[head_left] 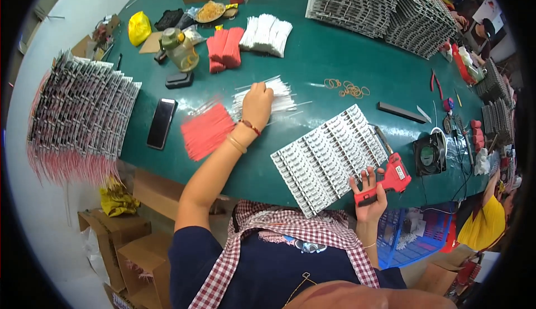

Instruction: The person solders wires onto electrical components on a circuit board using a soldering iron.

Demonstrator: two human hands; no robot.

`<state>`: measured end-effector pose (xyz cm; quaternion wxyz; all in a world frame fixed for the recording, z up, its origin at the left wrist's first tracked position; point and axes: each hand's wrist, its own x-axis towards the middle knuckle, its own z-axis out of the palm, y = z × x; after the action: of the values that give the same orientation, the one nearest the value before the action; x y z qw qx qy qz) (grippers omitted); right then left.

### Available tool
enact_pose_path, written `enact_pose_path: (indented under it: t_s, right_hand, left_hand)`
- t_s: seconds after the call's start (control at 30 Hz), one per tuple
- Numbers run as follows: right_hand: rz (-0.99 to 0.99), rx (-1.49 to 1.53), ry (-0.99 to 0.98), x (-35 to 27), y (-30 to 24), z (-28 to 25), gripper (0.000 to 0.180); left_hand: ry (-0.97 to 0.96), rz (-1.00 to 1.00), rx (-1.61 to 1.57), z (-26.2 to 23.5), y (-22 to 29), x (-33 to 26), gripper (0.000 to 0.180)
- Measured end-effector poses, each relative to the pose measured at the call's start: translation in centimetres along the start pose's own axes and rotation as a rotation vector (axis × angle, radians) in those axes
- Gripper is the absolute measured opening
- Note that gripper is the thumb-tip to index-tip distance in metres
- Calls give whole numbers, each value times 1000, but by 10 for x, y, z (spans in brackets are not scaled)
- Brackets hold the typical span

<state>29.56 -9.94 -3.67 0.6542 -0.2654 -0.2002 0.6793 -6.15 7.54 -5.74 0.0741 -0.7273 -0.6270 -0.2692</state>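
The green table (321,41) fills the middle of the frame, and its near edge curves along the person's apron (301,219). A big stack of panels (357,7) takes the far side at upper right; a second, smaller stack (84,113) stands at the left edge, with red wires hanging down at its lower side. One single white panel (329,161) lies at a slant right of centre, its lowest corner reaching past the near table edge. The red wire bundle (206,133), left of centre, is well inside this edge, and bare surface separates it from the panel. Just above, the loose white wires (285,98) spread in the centre. The left hand (257,105) is upon them, its fingers bent and closed together; whether they pinch a wire, I cannot tell. The right hand (369,194), at lower right of centre, has its palm up and fingers partly bent, holding the red soldering gun (396,175) beside the panel's right edge. A wide open area stays between the white wires and the upper-right stack, occupied only by some rubber bands (353,90).
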Motion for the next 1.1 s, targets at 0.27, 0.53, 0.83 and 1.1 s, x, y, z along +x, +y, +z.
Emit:
enact_pose_path:
  t_s: [0.27, 0.53, 0.83, 1.1]
  right_hand:
    - [1, -24, -21, 0, -18, 11, 44]
    - [69, -133, 91, -31, -35, 13, 47]
    - [65, -95, 22, -18, -27, 20, 48]
    - [65, -220, 120, -20, -41, 39, 54]
  left_hand:
    - [202, -42, -126, -45, 28, 25, 10]
    - [89, -510, -1330, -90, 42, -47, 25]
    - [147, -699, -1499, -95, 50, -78, 24]
    - [-42, -656, -1220, -140, 63, -85, 16]
